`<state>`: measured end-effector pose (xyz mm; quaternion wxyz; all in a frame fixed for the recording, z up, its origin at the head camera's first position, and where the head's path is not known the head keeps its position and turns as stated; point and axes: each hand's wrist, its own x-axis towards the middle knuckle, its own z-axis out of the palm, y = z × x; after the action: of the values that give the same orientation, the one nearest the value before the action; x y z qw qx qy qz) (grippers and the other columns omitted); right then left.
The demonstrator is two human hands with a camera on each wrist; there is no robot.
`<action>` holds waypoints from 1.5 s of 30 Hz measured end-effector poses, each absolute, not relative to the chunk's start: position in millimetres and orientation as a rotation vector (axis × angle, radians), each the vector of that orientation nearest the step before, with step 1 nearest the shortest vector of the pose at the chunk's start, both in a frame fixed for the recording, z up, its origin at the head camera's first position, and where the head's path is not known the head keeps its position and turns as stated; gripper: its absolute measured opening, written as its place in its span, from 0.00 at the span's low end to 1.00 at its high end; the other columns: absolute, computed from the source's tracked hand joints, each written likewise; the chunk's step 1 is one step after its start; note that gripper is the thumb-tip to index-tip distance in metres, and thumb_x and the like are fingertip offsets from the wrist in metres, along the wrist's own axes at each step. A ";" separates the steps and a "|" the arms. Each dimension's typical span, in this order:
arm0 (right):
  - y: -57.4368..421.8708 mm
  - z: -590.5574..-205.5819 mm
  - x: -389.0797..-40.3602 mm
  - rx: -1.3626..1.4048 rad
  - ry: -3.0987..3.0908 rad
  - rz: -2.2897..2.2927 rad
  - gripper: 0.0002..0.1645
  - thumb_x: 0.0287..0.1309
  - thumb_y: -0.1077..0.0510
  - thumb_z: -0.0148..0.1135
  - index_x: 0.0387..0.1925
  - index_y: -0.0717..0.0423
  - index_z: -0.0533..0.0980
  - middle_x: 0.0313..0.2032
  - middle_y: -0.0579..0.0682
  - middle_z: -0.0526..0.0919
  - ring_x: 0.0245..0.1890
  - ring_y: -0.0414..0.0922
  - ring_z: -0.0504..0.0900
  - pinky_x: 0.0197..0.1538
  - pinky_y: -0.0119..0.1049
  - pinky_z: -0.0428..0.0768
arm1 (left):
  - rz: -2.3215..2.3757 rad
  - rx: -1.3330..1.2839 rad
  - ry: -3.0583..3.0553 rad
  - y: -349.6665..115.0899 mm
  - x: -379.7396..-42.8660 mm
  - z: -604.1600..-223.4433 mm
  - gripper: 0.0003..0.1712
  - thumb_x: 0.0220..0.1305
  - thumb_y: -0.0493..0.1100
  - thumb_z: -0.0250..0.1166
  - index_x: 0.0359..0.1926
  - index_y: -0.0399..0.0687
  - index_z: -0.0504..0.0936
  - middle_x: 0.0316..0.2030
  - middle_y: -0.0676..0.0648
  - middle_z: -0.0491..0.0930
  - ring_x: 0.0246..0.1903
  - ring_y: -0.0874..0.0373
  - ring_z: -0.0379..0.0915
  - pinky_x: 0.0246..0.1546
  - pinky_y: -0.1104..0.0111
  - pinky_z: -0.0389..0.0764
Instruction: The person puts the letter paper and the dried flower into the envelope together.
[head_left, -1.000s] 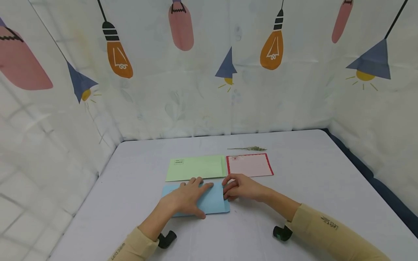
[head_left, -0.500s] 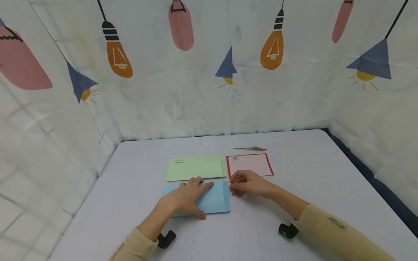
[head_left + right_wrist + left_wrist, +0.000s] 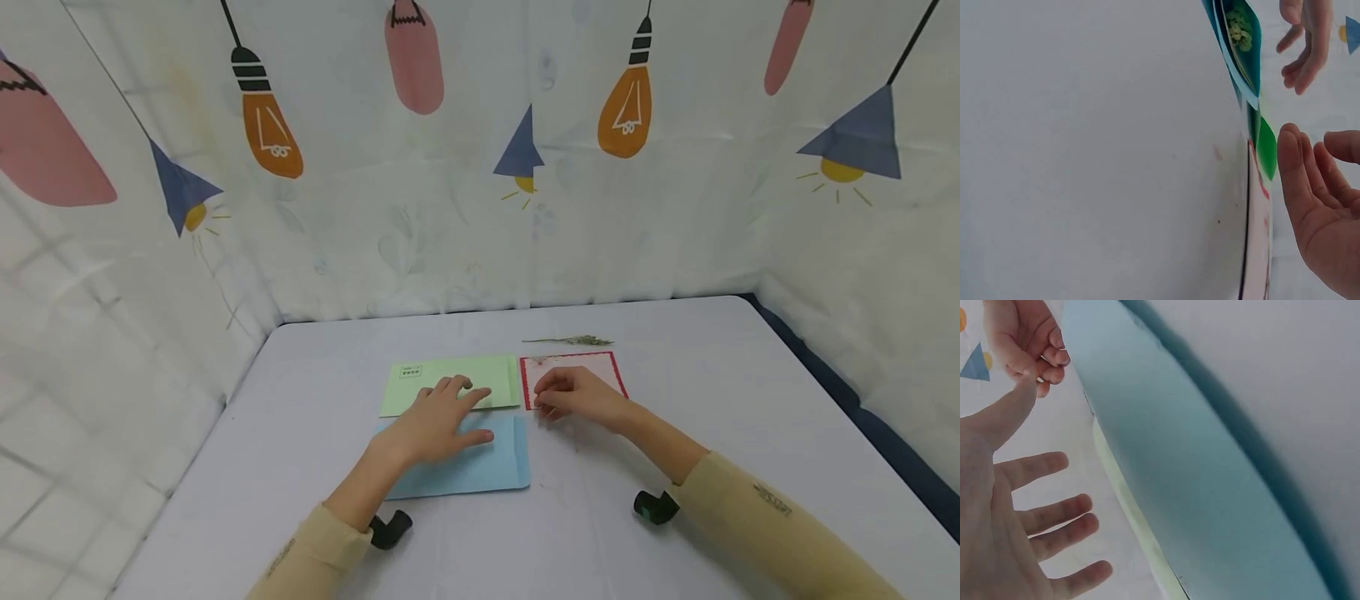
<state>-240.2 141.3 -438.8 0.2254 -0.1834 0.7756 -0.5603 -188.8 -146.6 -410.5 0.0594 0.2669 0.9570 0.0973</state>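
The blue envelope (image 3: 487, 475) lies flat near the middle of the table. My left hand (image 3: 438, 421) hovers over it with fingers spread, and the left wrist view shows nothing in that hand (image 3: 1016, 506). In the head view my right hand (image 3: 585, 398) is over the lower part of a pink card (image 3: 603, 367) with a red border. Its fingers are loosely bent, and in the right wrist view that hand (image 3: 1329, 206) holds nothing. Yellow-green dried flowers (image 3: 1239, 28) show inside the envelope's open end. Behind it lies a green envelope (image 3: 465, 367).
A dried sprig (image 3: 573, 340) lies behind the card. The white tabletop (image 3: 315, 433) reaches back to a hanging cloth (image 3: 465, 233) printed with lamps and bulbs. Dark wrist devices (image 3: 390, 531) sit under both cuffs.
My right hand has drawn away from the blue envelope's right end and moved back over the card. My left hand has lifted off the blue envelope and shifted slightly back.
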 end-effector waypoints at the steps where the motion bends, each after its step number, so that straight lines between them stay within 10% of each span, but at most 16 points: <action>1: 141.2 -437.7 -242.6 -0.493 2.141 -1.549 0.17 0.72 0.58 0.62 0.53 0.68 0.76 0.43 0.60 0.86 0.42 0.54 0.86 0.49 0.43 0.85 | 0.288 0.808 2.907 -146.9 -192.1 -410.7 0.42 0.69 0.68 0.61 0.77 0.56 0.67 0.70 0.42 0.65 0.70 0.46 0.59 0.65 0.44 0.64; 45: 89.6 -449.7 -299.5 -0.268 2.081 -1.561 0.20 0.68 0.67 0.64 0.59 0.71 0.75 0.46 0.59 0.85 0.41 0.47 0.87 0.48 0.38 0.84 | 0.309 0.580 2.737 -168.3 -274.0 -426.2 0.58 0.54 0.65 0.77 0.81 0.63 0.58 0.75 0.43 0.58 0.73 0.43 0.55 0.66 0.40 0.62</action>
<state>-299.5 89.6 -449.7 0.2603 -0.0990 0.7683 -0.5763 -274.0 -168.3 -426.2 0.1625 0.2033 0.9594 0.1084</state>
